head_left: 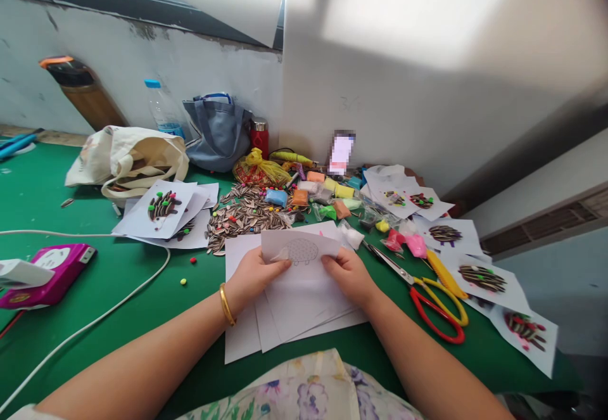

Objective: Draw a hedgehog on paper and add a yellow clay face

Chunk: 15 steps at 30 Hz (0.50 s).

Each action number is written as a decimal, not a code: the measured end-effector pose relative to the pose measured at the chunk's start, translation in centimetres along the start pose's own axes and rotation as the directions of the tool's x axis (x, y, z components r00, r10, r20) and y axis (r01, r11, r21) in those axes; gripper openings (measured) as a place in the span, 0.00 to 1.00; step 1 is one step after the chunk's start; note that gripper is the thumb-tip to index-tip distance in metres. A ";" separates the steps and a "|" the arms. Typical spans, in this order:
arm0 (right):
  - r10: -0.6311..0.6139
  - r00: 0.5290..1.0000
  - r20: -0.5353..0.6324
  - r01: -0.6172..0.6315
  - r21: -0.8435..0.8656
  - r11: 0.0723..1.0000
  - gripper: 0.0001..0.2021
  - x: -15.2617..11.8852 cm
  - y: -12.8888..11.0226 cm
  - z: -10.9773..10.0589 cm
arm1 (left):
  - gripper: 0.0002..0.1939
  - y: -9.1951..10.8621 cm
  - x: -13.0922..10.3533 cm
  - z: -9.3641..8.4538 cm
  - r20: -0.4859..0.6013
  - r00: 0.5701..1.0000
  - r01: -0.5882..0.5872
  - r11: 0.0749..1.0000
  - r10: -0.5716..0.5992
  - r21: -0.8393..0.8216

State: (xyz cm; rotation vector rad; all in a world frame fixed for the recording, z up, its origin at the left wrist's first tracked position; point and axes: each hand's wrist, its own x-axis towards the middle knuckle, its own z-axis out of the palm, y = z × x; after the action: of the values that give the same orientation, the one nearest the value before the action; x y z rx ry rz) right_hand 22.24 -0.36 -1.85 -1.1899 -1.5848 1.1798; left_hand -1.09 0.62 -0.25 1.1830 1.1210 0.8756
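Both hands hold one white sheet (304, 236) with a hedgehog-like outline drawn on it. My left hand (256, 274) pinches its left edge, thumb on top and a gold bangle at the wrist. My right hand (349, 274) grips the right edge, its thumb also on top. Under the held sheet lie several white papers (242, 337) on the green table. Just behind them spreads a pile of striped sunflower seeds (247, 214). Scissors (413, 280) with red and yellow handles lie right of my right hand.
Seed-decorated papers lie at the left (166, 211) and right (489, 277). Colored clay packets (299, 197), a yellow net bag (261, 170), a blue bag (218, 132), a cream bag (128, 160) and a phone (341, 154) stand behind. A white cable (109, 312) and magenta box (52, 274) are left.
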 end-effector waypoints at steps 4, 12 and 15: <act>-0.005 1.000 -0.020 0.005 0.010 1.000 0.16 0.1 0.4 -0.2 | 0.26 -0.1 0.1 -0.1 0.017 0.999 -0.036 0.999 0.036 0.026; -0.013 1.000 0.000 0.013 0.002 1.000 0.16 0.0 0.1 -0.1 | 0.27 0.0 0.1 -0.1 0.002 1.000 -0.001 1.000 0.001 0.016; -0.011 1.000 0.002 0.011 -0.014 1.000 0.16 0.0 0.1 -0.1 | 0.27 -0.2 0.1 -0.1 0.005 1.000 0.000 1.000 0.001 -0.006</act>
State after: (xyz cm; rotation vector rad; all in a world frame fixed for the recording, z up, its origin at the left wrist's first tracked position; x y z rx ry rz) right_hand 22.35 -0.35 -1.95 -1.1881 -1.6017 1.1654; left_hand -1.15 0.70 -0.47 1.1799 1.1129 0.8753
